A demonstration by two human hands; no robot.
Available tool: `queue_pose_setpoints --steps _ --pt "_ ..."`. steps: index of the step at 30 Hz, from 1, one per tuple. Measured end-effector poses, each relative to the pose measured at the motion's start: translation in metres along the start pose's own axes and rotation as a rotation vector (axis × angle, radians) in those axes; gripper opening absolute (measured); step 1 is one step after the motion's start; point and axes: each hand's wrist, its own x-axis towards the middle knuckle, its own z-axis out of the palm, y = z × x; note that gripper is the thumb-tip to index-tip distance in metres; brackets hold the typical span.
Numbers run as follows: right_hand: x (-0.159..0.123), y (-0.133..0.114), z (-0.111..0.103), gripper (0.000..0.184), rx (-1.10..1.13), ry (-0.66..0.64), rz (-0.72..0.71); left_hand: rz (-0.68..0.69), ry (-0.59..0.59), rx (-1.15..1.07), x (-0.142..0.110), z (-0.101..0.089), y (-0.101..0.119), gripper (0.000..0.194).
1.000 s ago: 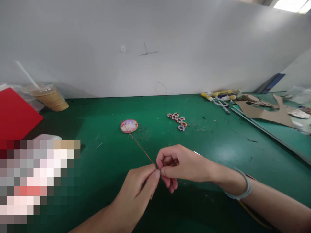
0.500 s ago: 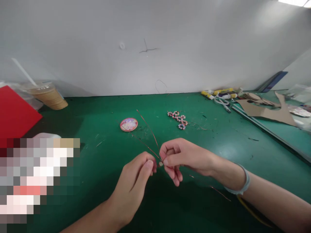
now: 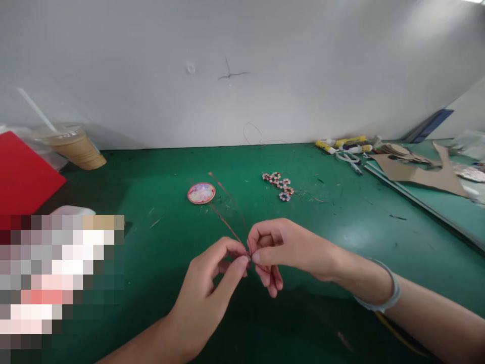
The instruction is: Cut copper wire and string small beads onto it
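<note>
My left hand [image 3: 216, 283] and my right hand [image 3: 286, 250] meet fingertip to fingertip above the green table. My right thumb and forefinger pinch thin reddish copper wire [image 3: 230, 226], whose two long ends rise away from me and spread apart. The left thumb and forefinger close at the same spot, where the fingers mostly hide a tiny bead-like piece. Beyond the hands stands a small round dish [image 3: 201, 193] of pale beads with a red rim. To its right lies a cluster of beaded flower rings [image 3: 280, 186] in pink and white, with loose wire trailing off.
A lidded cup with a straw [image 3: 81, 146] stands back left, by a red sheet [image 3: 28, 174]. At back right are yellow-and-white markers [image 3: 350, 141], scissors [image 3: 349, 159] and cut cardboard [image 3: 413, 172]. Wire scraps [image 3: 397, 217] dot the green table [image 3: 170, 298].
My left thumb and forefinger have moved right and closed at the small bead, which was showing between the hands. The wire ends have swung slightly. My right hand keeps its pinch.
</note>
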Motion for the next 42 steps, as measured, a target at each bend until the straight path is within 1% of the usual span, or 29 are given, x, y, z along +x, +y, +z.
queue_pose_setpoints --steps 4,8,11,14,18,20,23,25,31,38,42 --pt "-0.001 0.000 0.002 0.003 -0.065 0.057 -0.031 -0.124 0.009 -0.142 0.002 0.002 -0.001 0.014" --pt "-0.002 0.002 0.003 0.004 -0.130 0.090 -0.055 -0.236 -0.048 -0.327 0.007 0.003 0.002 0.013" --pt "-0.002 0.001 0.000 0.002 -0.123 0.080 -0.046 -0.290 -0.079 -0.452 0.010 0.003 0.004 0.014" --pt "-0.001 -0.002 -0.006 0.011 -0.092 0.093 -0.061 -0.300 -0.047 -0.586 0.010 0.001 0.001 0.010" --pt "0.000 0.001 -0.006 0.018 -0.219 0.146 -0.102 -0.304 0.035 -0.721 0.009 0.000 -0.006 0.010" --pt "0.001 0.005 0.000 0.017 -0.281 0.205 -0.110 -0.319 0.044 -0.745 0.009 0.001 -0.009 0.012" --pt "0.002 0.009 0.010 0.011 -0.330 0.331 -0.136 -0.330 0.019 -0.766 0.008 0.004 -0.010 0.011" --pt "0.002 0.011 0.015 0.007 -0.357 0.371 -0.153 -0.321 0.020 -0.758 0.007 0.005 -0.009 0.010" --pt "0.000 0.011 0.019 0.003 -0.368 0.379 -0.173 -0.267 0.125 -0.625 0.007 0.007 -0.007 0.010" --pt "0.001 0.020 0.023 0.005 -0.336 0.372 -0.249 -0.204 0.126 -0.597 0.004 0.008 -0.015 0.009" --pt "0.001 0.020 0.025 0.007 -0.345 0.361 -0.238 -0.176 0.115 -0.611 0.002 0.009 -0.018 0.010"
